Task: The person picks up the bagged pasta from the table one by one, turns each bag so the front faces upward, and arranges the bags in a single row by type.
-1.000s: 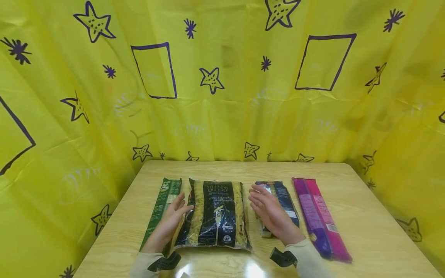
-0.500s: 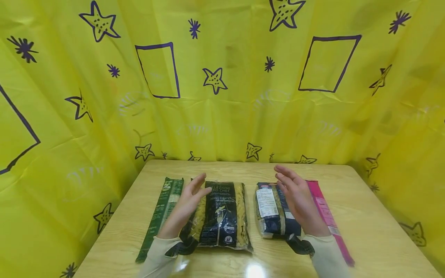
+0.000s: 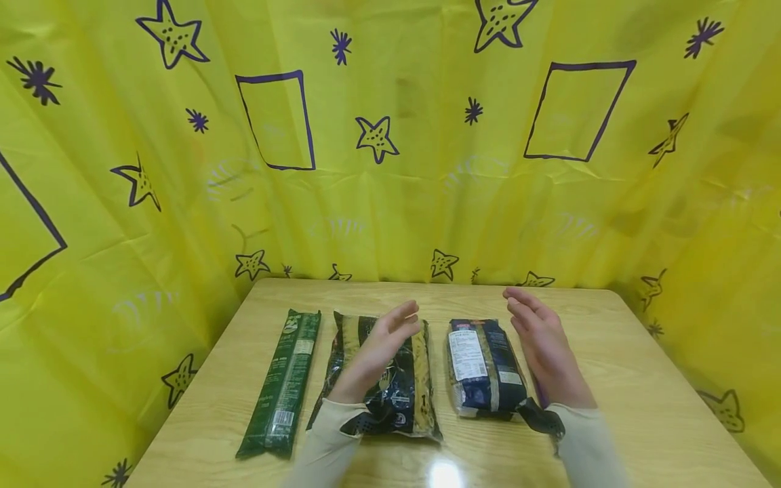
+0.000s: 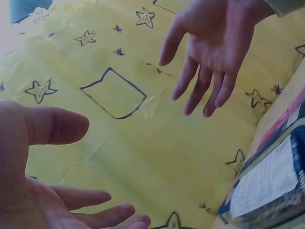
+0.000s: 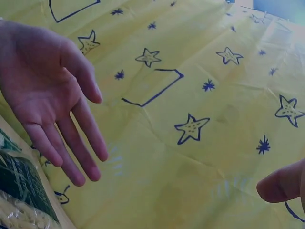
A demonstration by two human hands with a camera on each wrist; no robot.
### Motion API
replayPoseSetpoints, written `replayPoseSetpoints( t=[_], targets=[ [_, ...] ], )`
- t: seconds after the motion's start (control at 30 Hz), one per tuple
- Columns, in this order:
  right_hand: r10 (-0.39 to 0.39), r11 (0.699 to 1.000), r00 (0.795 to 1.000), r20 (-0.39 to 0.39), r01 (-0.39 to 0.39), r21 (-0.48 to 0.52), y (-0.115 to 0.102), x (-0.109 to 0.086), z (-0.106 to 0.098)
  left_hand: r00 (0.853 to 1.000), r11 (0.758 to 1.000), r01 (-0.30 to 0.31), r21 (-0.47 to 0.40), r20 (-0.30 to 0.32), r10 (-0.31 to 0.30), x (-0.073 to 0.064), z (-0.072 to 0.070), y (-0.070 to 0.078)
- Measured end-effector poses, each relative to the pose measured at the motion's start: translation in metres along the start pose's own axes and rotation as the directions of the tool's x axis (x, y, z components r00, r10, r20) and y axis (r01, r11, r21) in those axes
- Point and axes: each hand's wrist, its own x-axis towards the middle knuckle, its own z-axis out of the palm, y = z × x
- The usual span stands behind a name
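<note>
My left hand (image 3: 379, 352) is held in the air over the large pasta bag (image 3: 349, 366) with the black label, partly covering it in the head view. My right hand (image 3: 545, 346) hovers to the right of the smaller navy pasta bag (image 3: 468, 356) with a white label. Behind that hand, the purple and pink packet (image 3: 537, 388) is almost wholly hidden. Both hands have loosely straight fingers, hold nothing and face each other. In the left wrist view, the fingers (image 4: 102, 212) of my left hand are spread.
A long green packet (image 3: 281, 386) lies at the left of the wooden table (image 3: 201, 413). Yellow curtains (image 3: 415, 203) with drawn stars enclose the table behind and at both sides. A black band (image 3: 539, 417) is on each wrist.
Both hands have moved to the right above the packets. The green packet is now uncovered, while the purple and pink one has become mostly hidden. The packets lie where they were.
</note>
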Motion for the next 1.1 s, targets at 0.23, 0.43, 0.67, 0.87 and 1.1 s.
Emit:
replayPoseSetpoints(
  t=[0.23,0.43,0.67,0.87,1.1],
  targets=[
    [0.083,0.995,0.996,0.01,-0.083,-0.047,0.007,0.009,-0.007,0.997,0.995,0.07,-0.068,0.026,-0.068,0.008,0.024,-0.009],
    [0.126,0.984,0.992,0.009,-0.124,-0.125,0.015,0.017,-0.013,0.994,0.988,0.106,-0.115,0.023,-0.105,0.014,0.034,-0.016],
    [0.196,0.956,0.981,0.003,-0.191,-0.223,0.032,0.028,-0.024,0.988,0.969,0.156,-0.193,0.036,-0.151,0.016,0.041,-0.027],
    [0.232,0.932,0.973,-0.013,-0.226,-0.285,0.043,0.036,-0.031,0.981,0.961,0.193,-0.198,0.024,-0.192,0.016,0.053,-0.035],
    [0.329,0.888,0.944,-0.005,-0.311,-0.338,0.055,0.038,-0.044,0.971,0.949,0.234,-0.209,0.008,-0.238,0.015,0.064,-0.042]
  ],
)
